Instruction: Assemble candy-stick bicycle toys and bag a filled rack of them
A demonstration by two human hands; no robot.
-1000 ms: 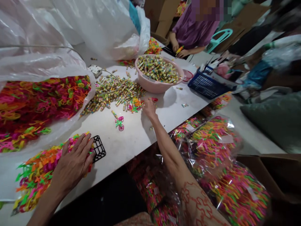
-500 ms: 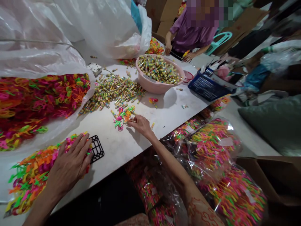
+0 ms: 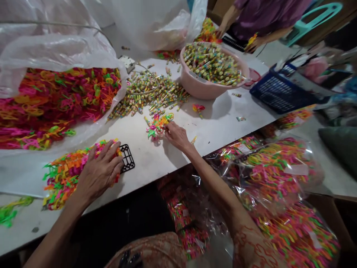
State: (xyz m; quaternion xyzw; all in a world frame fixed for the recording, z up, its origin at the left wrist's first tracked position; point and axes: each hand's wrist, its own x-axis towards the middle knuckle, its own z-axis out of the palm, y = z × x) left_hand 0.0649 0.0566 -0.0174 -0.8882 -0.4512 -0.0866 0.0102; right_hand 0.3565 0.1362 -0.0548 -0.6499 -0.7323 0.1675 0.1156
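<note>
My left hand (image 3: 102,169) lies flat with fingers extended over rows of neon plastic toy pieces (image 3: 61,178). These pieces stand packed in a black plastic rack (image 3: 128,158), whose bare lattice end shows past my fingertips. At the middle of the table, my right hand (image 3: 178,136) is at the right edge of a small loose heap of similar pieces (image 3: 154,128) in pink, green, orange and yellow. Its fingers are bent together at the heap; what is between the fingertips is hidden.
Behind the heap lie many small patterned tubes (image 3: 150,91). A pink basin (image 3: 200,89) holds more, beside a blue basket (image 3: 281,91). At left, a large white bag (image 3: 92,61) spills plastic pieces. Filled clear bags (image 3: 281,171) sit below the table edge. Across, a co-worker (image 3: 259,18) handles a yellow piece.
The view has shifted, so the table's contents appear farther right and higher. My left hand stays on the packed rack, and my right hand remains at the heap, its fingers drawn closer in.
</note>
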